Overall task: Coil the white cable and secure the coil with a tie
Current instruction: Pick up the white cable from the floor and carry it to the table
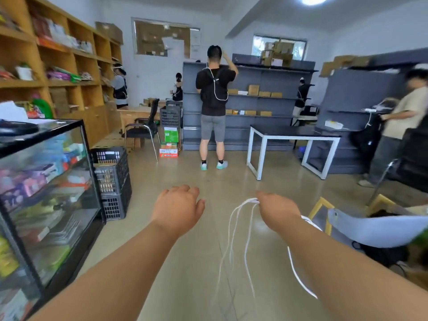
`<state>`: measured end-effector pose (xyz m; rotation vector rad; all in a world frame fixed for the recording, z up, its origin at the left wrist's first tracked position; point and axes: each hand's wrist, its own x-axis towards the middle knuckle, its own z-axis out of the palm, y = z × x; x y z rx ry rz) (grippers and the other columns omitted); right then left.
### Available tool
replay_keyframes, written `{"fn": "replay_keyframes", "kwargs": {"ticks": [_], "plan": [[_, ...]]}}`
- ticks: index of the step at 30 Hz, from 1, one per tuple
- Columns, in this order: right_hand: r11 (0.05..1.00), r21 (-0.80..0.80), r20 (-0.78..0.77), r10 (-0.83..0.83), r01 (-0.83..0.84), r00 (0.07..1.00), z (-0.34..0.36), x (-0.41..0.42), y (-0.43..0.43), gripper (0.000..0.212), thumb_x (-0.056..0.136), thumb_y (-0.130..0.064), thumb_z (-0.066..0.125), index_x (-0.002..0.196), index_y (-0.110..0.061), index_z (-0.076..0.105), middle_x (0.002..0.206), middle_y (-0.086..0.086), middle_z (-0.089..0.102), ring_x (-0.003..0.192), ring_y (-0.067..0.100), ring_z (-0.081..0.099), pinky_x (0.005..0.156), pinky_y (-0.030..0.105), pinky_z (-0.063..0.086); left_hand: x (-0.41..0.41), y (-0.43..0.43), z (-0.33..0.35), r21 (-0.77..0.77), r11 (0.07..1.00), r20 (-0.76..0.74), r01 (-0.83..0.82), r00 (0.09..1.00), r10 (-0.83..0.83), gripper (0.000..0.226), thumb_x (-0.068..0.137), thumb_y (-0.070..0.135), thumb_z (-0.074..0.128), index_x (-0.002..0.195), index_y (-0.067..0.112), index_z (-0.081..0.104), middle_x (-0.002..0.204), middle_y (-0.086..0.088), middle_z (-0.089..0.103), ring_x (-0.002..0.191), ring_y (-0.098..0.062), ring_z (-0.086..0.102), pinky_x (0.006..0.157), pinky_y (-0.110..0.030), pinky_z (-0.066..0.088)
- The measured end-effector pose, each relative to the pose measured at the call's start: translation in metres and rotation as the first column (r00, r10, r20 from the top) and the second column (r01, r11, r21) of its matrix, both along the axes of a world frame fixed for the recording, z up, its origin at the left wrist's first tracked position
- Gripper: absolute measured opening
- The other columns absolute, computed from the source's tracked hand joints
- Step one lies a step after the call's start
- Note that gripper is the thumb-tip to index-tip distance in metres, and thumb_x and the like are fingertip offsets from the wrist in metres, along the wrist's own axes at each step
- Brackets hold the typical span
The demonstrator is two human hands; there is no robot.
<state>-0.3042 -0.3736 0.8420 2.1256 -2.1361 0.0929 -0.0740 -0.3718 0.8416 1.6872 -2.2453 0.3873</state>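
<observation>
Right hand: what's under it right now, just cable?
Under the right hand, several loops of white cable hang loose toward the bare floor, with another strand trailing under the forearm. The hand's back hides its fingers and the gripped section; no tie is visible.

Tan floor (196,251) bears stacked black crates (113,181).

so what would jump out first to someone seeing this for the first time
Two bare forearms reach into the middle foreground: the right hand grips a white cable whose loops dangle toward the floor, while the left hand hovers empty beside it. Straight ahead, a person in black with a backpack faces grey shelving.
</observation>
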Motion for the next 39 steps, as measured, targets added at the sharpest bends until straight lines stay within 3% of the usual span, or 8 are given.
{"fn": "replay_keyframes", "kwargs": {"ticks": [7,11,15,25,30,35,39], "plan": [[0.981,-0.075,0.044,-0.176,0.179,0.983,0.021,-0.013,-0.09,0.033,0.089,0.001,0.031,0.116,-0.012,0.043,0.107,0.013,0.059,0.085,0.032,0.055,0.067,0.035,0.04,-0.015,-0.123,0.024,-0.054,0.987,-0.001,0.151,0.988,-0.151,0.032,0.095,0.038,0.035,0.104,0.016,0.056,0.106,-0.005,0.062,0.101,-0.028,0.056,0.081,-0.031,0.039],[0.969,-0.132,0.025,-0.206,0.208,0.978,0.026,-0.028,-0.146,0.033,0.087,0.003,0.033,0.117,-0.008,0.044,0.112,0.014,0.056,0.102,0.033,0.053,0.07,0.036,0.037,-0.033,-0.183,0.024,-0.054,0.98,-0.005,0.191,0.982,-0.191,0.032,0.095,0.038,0.035,0.104,0.017,0.057,0.107,-0.005,0.063,0.101,-0.028,0.057,0.081,-0.033,0.039],[0.966,-0.139,-0.005,-0.221,0.218,0.975,0.023,-0.048,-0.208,0.034,0.085,0.006,0.036,0.116,-0.006,0.045,0.114,0.015,0.055,0.106,0.032,0.051,0.072,0.036,0.039,-0.056,-0.248,0.02,-0.08,0.976,-0.014,0.202,0.979,-0.204,0.032,0.095,0.039,0.035,0.106,0.02,0.057,0.109,-0.001,0.063,0.103,-0.025,0.057,0.082,-0.031,0.039],[0.975,-0.122,-0.042,-0.192,0.185,0.981,0.033,-0.136,-0.398,0.036,0.08,0.01,0.04,0.111,-0.007,0.046,0.109,0.012,0.059,0.096,0.031,0.055,0.065,0.035,0.039,-0.144,-0.452,0.031,-0.169,0.957,-0.036,0.236,0.969,-0.245,0.025,0.087,0.032,0.053,0.092,0.01,0.064,0.078,-0.01,0.067,0.073,-0.032,0.063,0.063,-0.034,0.044],[0.974,-0.149,-0.049,-0.179,0.17,0.983,0.051,-0.173,-0.477,0.033,0.083,0.008,0.04,0.111,-0.007,0.046,0.103,0.012,0.057,0.097,0.03,0.054,0.065,0.033,0.035,-0.181,-0.536,0.042,-0.236,0.95,-0.071,0.205,0.971,-0.228,0.03,0.093,0.038,0.041,0.093,0.016,0.062,0.091,-0.005,0.066,0.085,-0.026,0.061,0.07,-0.034,0.041],[0.967,-0.146,-0.05,-0.217,0.208,0.975,0.051,-0.211,-0.552,0.028,0.084,0.005,0.041,0.108,-0.008,0.047,0.102,0.01,0.058,0.08,0.024,0.039,0.064,0.033,0.035,-0.216,-0.614,0.037,-0.241,0.943,-0.026,0.229,0.97,-0.242,0.03,0.094,0.036,0.038,0.093,0.013,0.056,0.09,-0.006,0.062,0.085,-0.028,0.058,0.063,-0.032,0.03],[0.95,-0.158,-0.037,-0.277,0.268,0.96,0.035,-0.243,-0.618,0.029,0.083,0.007,0.039,0.105,-0.01,0.048,0.101,0.009,0.059,0.08,0.026,0.044,0.064,0.033,0.04,-0.248,-0.692,0.026,-0.216,0.939,-0.032,0.267,0.959,-0.28,0.031,0.094,0.036,0.038,0.093,0.012,0.057,0.09,-0.007,0.063,0.086,-0.028,0.058,0.063,-0.032,0.034]]}}
